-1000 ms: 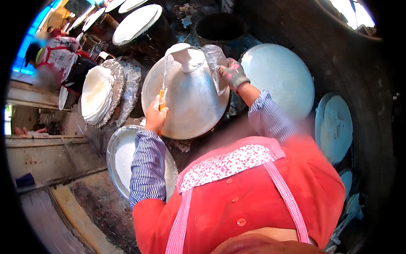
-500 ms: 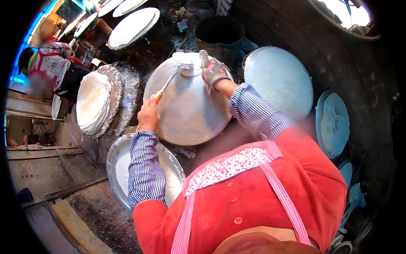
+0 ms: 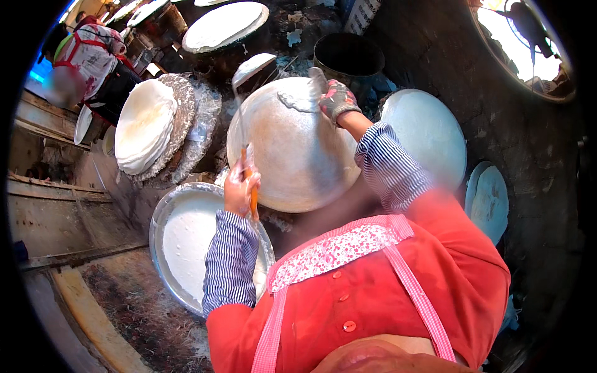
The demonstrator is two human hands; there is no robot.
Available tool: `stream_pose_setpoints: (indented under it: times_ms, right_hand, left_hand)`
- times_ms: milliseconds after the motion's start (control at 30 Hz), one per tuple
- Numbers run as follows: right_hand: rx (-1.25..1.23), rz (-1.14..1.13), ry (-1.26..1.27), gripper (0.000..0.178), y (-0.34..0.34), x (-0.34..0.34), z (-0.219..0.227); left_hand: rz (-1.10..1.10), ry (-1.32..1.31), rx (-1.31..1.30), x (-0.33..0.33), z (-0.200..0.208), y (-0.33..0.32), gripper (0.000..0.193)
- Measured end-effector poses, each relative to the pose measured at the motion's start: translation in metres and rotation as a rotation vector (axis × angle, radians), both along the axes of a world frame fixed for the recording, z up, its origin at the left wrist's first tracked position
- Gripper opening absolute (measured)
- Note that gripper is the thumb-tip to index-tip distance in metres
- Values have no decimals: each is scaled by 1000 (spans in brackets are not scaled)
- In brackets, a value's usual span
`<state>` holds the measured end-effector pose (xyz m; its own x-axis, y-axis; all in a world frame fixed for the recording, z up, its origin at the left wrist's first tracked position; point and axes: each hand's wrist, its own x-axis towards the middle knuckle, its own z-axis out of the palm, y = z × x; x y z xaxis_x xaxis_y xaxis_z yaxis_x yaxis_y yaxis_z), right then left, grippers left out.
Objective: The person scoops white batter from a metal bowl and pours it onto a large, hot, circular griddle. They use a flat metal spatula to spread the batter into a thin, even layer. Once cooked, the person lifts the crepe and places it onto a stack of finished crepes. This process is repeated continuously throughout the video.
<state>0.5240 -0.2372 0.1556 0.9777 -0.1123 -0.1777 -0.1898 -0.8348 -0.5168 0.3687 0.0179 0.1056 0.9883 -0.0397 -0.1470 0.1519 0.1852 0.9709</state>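
A large round griddle (image 3: 292, 155) with a pale metal surface lies before me. My left hand (image 3: 241, 188) is closed around the orange handle of a ladle (image 3: 254, 69). Its white-coated bowl is raised past the griddle's far left edge. My right hand (image 3: 339, 101), in a patterned glove, grips a flat grey scraper (image 3: 319, 82) over the far right part of the griddle. Left of the scraper lies a small white batter patch (image 3: 297, 101). Beside my left forearm, a wide basin (image 3: 160, 214) holds white liquid batter.
A stack of white round sheets (image 3: 146, 127) rests on woven discs to the left. A dark bucket (image 3: 348, 55) stands behind the griddle, and a pale blue round lid (image 3: 426, 133) is at right. Another person (image 3: 93, 53) works at far left, near more white-topped rounds (image 3: 225, 26).
The ladle has moved off the batter, up and away past the griddle's far left edge. White batter now lies thinner on the griddle, beside the scraper. My view has shifted slightly.
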Motion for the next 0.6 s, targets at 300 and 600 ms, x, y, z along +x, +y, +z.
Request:
stream_pose_setpoints:
  times_ms: [300, 600]
  right_hand:
    - [-233, 337, -125, 25, 63, 14, -15]
    - [-236, 273, -98, 26, 52, 5, -25]
  left_hand:
    - [480, -34, -325, -97, 2, 26, 49]
    - [817, 62, -299, -173, -26, 62, 33]
